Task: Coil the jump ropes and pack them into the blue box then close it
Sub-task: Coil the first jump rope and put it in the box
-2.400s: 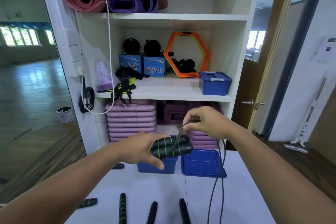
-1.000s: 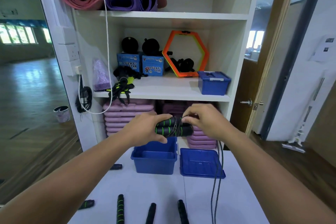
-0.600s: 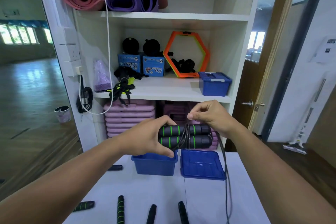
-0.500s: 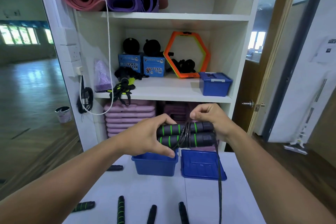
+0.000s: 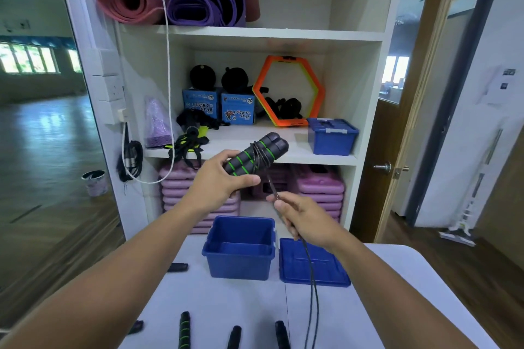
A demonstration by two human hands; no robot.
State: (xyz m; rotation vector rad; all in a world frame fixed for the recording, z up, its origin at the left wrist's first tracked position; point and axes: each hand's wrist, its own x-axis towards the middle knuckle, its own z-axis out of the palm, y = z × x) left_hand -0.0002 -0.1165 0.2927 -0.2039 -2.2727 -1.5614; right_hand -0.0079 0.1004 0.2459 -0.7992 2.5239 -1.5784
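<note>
My left hand (image 5: 219,180) grips a pair of black jump-rope handles with green rings (image 5: 256,154), tilted up to the right, with several turns of black cord wound round their middle. My right hand (image 5: 302,214) pinches the doubled cord (image 5: 312,278) below the handles; the cord hangs down over the table. An open blue box (image 5: 239,259) stands on the white table (image 5: 397,292) beneath my hands, its blue lid (image 5: 326,272) lying flat to its right. Several more black handles (image 5: 184,330) lie at the table's near edge.
A white shelf unit (image 5: 368,93) stands behind the table, with a closed blue box (image 5: 331,136), two small blue cartons, an orange hexagon ring, rolled mats and stacked purple steps. A wooden door is at the right, a mirror wall at the left.
My left hand has tilted the handles up to the right and raised them. My right hand has dropped below the handles, pulling the cord down. More turns of cord lie round the handles.
</note>
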